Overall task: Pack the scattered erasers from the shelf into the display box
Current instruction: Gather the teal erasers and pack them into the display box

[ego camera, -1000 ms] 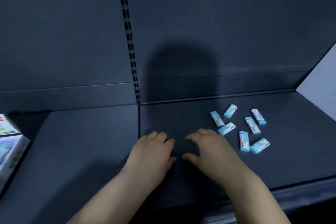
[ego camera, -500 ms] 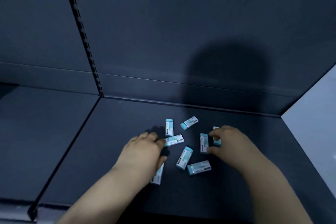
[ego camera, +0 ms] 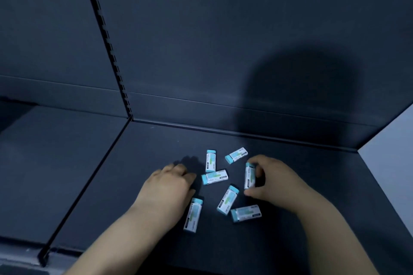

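Several small white-and-teal erasers lie scattered on the dark shelf (ego camera: 312, 185). My right hand (ego camera: 277, 182) pinches one upright-lying eraser (ego camera: 249, 176) between forefinger and thumb. My left hand (ego camera: 169, 187) rests palm down with curled fingers, its fingertips beside another eraser (ego camera: 215, 177); it holds nothing that I can see. More erasers lie at the back (ego camera: 211, 160) (ego camera: 236, 155) and nearer me (ego camera: 193, 215) (ego camera: 228, 200) (ego camera: 245, 213). The display box is out of view.
A dark back panel with a slotted upright (ego camera: 107, 42) rises behind the shelf. A seam (ego camera: 89, 185) divides this shelf board from the one to the left. A pale side wall (ego camera: 393, 163) closes the right end.
The view swung right, taking the display box out of frame. Both hands moved from the bare shelf to the erasers. My right hand has taken hold of one eraser.
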The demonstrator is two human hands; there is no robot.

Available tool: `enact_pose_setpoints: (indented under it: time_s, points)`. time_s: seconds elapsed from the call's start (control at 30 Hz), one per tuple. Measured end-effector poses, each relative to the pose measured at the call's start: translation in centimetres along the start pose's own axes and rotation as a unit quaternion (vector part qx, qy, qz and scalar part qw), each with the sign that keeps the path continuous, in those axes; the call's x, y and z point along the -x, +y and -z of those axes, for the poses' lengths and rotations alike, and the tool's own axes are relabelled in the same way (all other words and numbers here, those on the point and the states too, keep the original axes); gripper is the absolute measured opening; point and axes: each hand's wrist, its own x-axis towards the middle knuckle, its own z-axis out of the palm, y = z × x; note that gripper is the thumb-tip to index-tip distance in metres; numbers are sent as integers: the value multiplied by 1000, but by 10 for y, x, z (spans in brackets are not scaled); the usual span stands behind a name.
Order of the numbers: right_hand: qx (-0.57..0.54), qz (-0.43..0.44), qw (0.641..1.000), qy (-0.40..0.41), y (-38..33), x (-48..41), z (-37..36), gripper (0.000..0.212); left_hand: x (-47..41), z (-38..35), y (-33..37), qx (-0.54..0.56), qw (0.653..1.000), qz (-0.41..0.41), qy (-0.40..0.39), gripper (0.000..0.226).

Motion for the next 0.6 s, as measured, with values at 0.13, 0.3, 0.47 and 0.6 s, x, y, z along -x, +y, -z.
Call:
enact_pose_setpoints:
  time_s: [0.13, 0.3, 0.47, 0.6]
  points:
    - [-116, 45, 992, 12, -14, 7, -2, 54, 0, 1, -3, 3, 1000, -12, 0, 40]
    - [-130, 53, 990, 2, -28, 13, -6, 56, 1, 8, -8, 21, 998, -51, -14, 46]
    - [-42, 48, 998, 31, -37, 19, -6, 62, 7, 9, -16, 26, 988, -120, -94, 82]
    - [31, 54, 997, 36, -44, 23, -6, 68, 8, -1, -15, 21, 984, -136, -112, 89]
